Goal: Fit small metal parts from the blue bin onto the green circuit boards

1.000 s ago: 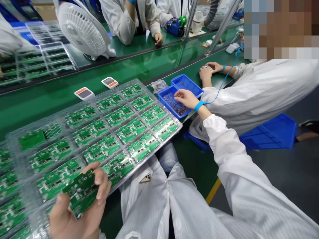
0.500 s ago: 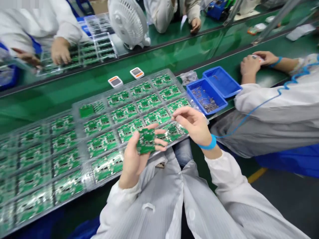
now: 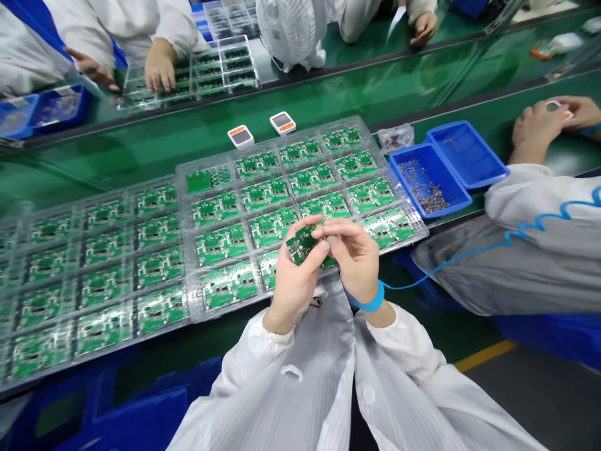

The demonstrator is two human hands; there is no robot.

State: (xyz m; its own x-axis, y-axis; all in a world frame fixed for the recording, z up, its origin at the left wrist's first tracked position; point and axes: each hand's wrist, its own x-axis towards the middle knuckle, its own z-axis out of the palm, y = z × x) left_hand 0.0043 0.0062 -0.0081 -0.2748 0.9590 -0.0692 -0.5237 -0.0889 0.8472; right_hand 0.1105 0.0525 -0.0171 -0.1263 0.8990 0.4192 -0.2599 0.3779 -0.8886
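Note:
My left hand (image 3: 295,283) holds a small green circuit board (image 3: 300,244) tilted in front of me, with fingers behind it and the thumb at its lower edge. At the board's right edge, my right hand (image 3: 355,258) has thumb and fingertips pinched together; whatever is between them is too small or hidden to make out. A blue wrist strap (image 3: 373,299) with a coiled cord circles my right wrist. Beneath both hands lies a clear plastic tray (image 3: 191,294) filled with rows of similar boards. A blue bin (image 3: 434,166) of tiny metal parts stands to the right.
Another board-filled tray (image 3: 129,250) adjoins on the left. A second blue bin (image 3: 474,163) and a plastic bag (image 3: 397,138) sit at right. Two white-orange timers (image 3: 240,136) stand behind the tray. Co-workers' hands (image 3: 160,66) and a fan (image 3: 291,31) are across the divider.
My right hand has come in from beside the board to its right edge. My left thumb and fingers have shifted round the board, now more tilted. The view has swung left.

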